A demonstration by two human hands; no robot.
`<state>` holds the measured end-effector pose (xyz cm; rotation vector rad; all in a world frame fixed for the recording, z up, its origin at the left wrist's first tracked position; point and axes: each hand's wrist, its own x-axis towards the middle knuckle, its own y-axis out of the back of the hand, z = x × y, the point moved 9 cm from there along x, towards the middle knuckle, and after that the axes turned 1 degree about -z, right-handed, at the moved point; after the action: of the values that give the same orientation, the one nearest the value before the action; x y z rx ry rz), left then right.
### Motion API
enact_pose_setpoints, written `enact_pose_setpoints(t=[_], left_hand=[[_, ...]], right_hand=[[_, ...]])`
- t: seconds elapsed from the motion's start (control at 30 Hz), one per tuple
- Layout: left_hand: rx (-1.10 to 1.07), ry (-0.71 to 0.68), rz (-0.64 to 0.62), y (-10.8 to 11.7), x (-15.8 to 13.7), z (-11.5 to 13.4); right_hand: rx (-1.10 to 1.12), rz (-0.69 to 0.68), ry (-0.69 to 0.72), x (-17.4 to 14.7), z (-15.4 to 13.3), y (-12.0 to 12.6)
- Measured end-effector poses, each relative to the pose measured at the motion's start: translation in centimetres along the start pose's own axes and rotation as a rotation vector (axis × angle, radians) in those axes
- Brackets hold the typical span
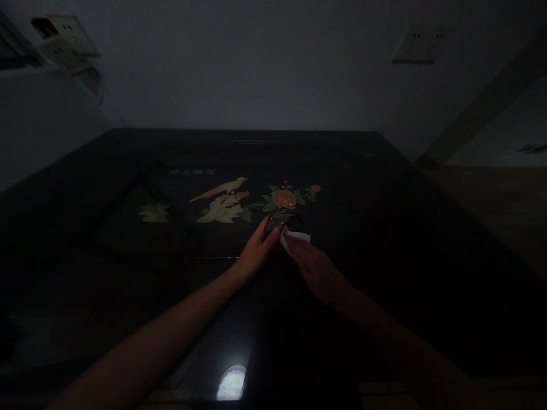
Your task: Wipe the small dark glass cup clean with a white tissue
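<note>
My left hand [258, 244] is closed around a small dark, glassy object [280, 217] with a rounded outline and a thin curved edge on its right. It is too dark to tell its exact kind. My right hand [310, 259] pinches a folded white cloth or tissue [299, 235], pressed against the object's near right side. Both hands meet just above the glossy black table [342, 319], close to its painted orange flower. The fingertips of my right hand are partly hidden by the white cloth.
Inlaid or painted on the tabletop are a bird [226, 188], an orange flower [284, 199] and pale writing. Behind stands a wall with sockets [419, 42] at right and power outlets [70, 42] at left. A bright reflection [232, 382] shows near the front edge.
</note>
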<state>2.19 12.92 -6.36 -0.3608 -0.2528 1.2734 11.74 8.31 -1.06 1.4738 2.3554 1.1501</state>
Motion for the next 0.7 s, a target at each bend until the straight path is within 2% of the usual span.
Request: enact_pose_setpoints(t=[0.2,0.3,0.53,0.7], left_hand=[[-0.068,0.023,-0.009,-0.3,0.0,-0.4],[-0.075,0.025,0.006,-0.2,0.1,-0.5],[-0.033,0.008,0.022,-0.1,0.2,-0.4],[0.034,-0.044,0.007,-0.1,0.3,0.0]], right_hand=[[-0.523,-0.046,0.16,0.1,-0.9,0.6],[-0.659,-0.028,0.215,0.0,-1.5,1.0],[-0.719,-0.011,0.188,0.1,-1.7,1.0],[-0.599,0.036,0.156,0.0,-1.7,0.5]])
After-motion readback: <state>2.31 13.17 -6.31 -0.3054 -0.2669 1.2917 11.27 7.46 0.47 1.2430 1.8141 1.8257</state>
